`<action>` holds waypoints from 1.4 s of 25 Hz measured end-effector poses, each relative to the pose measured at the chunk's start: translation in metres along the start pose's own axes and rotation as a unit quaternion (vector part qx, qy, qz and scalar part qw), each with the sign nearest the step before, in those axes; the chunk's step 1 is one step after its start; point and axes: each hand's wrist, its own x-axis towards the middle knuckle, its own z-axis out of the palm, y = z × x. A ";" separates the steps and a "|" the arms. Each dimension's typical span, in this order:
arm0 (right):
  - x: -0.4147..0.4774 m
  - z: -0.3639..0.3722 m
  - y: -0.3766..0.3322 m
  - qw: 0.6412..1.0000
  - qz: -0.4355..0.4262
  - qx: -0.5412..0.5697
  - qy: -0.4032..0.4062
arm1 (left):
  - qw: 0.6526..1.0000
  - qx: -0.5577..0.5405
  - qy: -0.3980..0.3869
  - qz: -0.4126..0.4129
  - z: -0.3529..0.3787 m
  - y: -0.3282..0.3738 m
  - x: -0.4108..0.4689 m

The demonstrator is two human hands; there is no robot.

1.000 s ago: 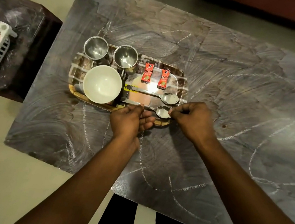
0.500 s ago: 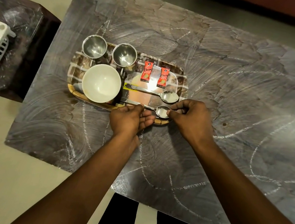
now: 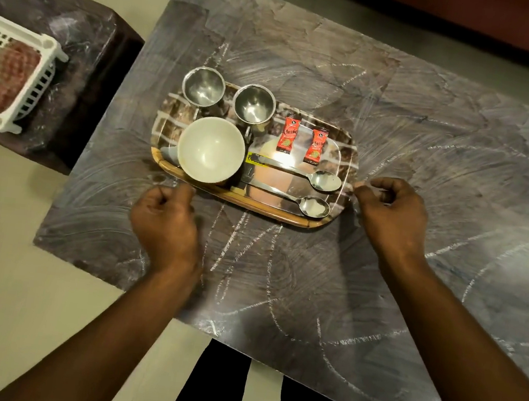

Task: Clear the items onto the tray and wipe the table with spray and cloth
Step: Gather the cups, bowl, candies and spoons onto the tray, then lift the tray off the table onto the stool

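Two hands: both are low over the table (image 3: 430, 137), one at each end of the tray (image 3: 256, 205).
Left hand (image 3: 165, 224): fingers are curled into a loose fist with nothing seen in it, just beside the tray's near left rim.
Right hand (image 3: 391, 212): fingers are curled and the fingertips (image 3: 359, 188) are at the tray's right end; I cannot tell whether they pinch the rim or only touch it.
Tray: lies on the left half of the table (the tabletop is streaked with pale wipe marks).
Steel cups: left cup (image 3: 203, 91) and right cup (image 3: 255, 104) stand upright side by side along the far edge.
White bowl (image 3: 211, 150): upright at the near left of the tray.
Red sachets: left sachet (image 3: 288, 133) and right sachet (image 3: 315, 146) lie flat, side by side and apart.
Spoons: far spoon (image 3: 293, 170) and near spoon (image 3: 277, 191) lie parallel, bowls to the right.
White basket (image 3: 38, 79): sits on a side table (image 3: 85, 45) at the left and holds a reddish cloth (image 3: 5, 75).
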 end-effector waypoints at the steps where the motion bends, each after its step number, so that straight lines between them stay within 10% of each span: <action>1: 0.002 0.001 -0.002 1.000 0.014 0.002 -0.005 | 0.999 0.015 0.029 0.034 -0.013 0.006 0.021; 4: 0.009 0.008 -0.007 0.998 0.042 0.017 -0.034 | 0.991 0.080 0.079 0.076 -0.033 0.025 0.090; 11: 0.019 0.033 -0.016 0.992 0.097 0.082 -0.023 | 0.958 0.236 -0.153 0.057 0.000 0.042 0.167; 25: 0.044 0.050 -0.070 0.997 0.061 0.040 -0.010 | 0.971 0.132 -0.200 -0.002 -0.034 0.054 0.190; 35: 0.100 0.126 -0.178 0.986 -0.045 -0.024 -0.156 | 0.973 0.030 -0.177 -0.143 -0.122 0.045 0.177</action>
